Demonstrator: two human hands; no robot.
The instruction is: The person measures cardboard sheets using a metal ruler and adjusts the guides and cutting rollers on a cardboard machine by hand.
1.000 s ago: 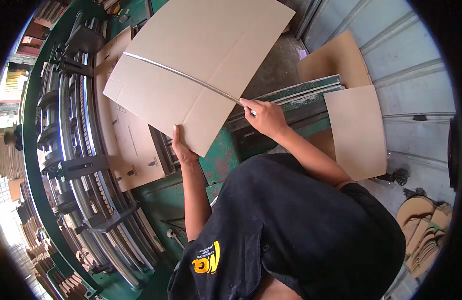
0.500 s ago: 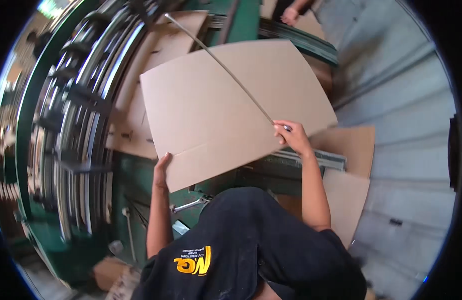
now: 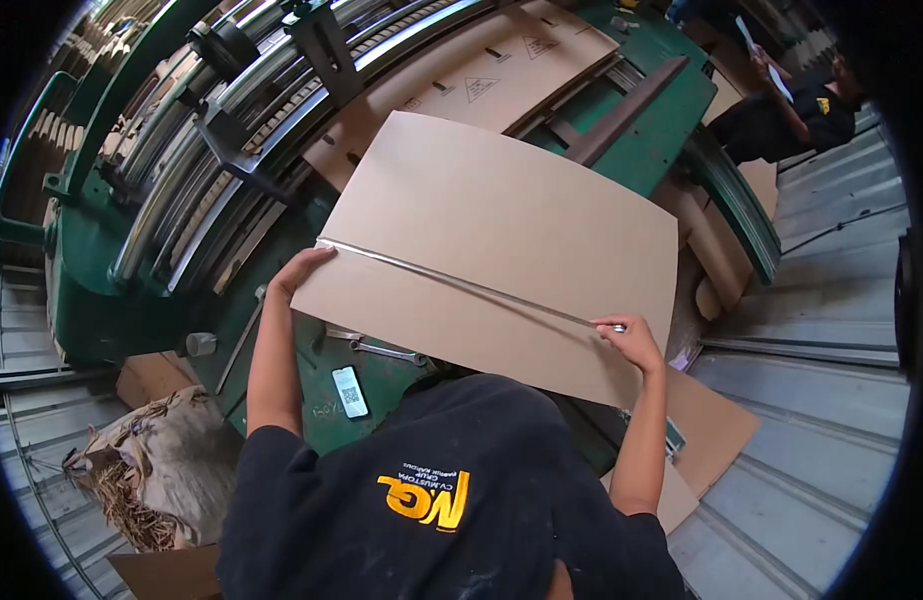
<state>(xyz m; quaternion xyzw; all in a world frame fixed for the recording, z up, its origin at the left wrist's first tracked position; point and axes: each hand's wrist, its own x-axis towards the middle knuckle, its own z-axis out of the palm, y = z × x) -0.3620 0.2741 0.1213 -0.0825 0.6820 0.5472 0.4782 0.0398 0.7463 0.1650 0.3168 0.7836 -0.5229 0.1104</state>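
Left hand (image 3: 304, 267) pinches the sheet (image 3: 522, 215) by its edge, prob to steady it; right hand (image 3: 632, 342) pinches the rod (image 3: 462, 285) at one end, guessing that's for aiming it across.

Single wide, round-edged, head-worn view, facing forward and steeply down, close above the cardboard (image 3: 512, 220), taking in the shirt (image 3: 482, 430) at its near side, machine (image 3: 227, 125) past its left edge, another person (image 3: 820, 118) beyond its far right.
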